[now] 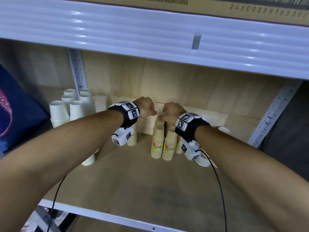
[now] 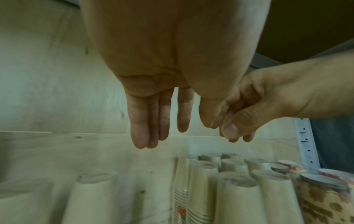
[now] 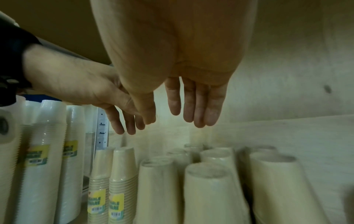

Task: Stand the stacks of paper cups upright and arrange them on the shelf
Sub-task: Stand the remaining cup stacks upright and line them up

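Kraft-brown paper cup stacks [image 1: 170, 144], wrapped in clear film with yellow-and-orange labels, stand upright, bases up, directly below both hands; two show in front in the head view, more behind them, total uncertain. In the right wrist view, about seven brown stacks [image 3: 210, 189] show.

White paper cup stacks [image 1: 76, 109]: six upright, well to the left of the left hand [image 1: 147, 107], beside the perforated metal upright [image 1: 77, 69]. One more white stack [image 1: 88, 159] peeks from under the left forearm; its pose cannot be told. White stack [image 1: 203, 160] lies on its side under the right wrist.

Left hand: fingers [image 2: 141, 121] straight, hanging down, holding nothing. Right hand [image 1: 172, 111]: fingers [image 3: 199, 103] hang straight in its own wrist view; left wrist view shows them loosely bent, thumb near fingertips, nothing held. Hands nearly touch above the brown group.

Wooden shelf board [image 1: 133, 181] lies bare toward the person, up to its white front edge [image 1: 100, 215]. Ribbed white upper shelf [image 1: 117, 30] overhangs close above the hands. Plywood back wall [image 1: 184, 84] is just beyond the fingertips.
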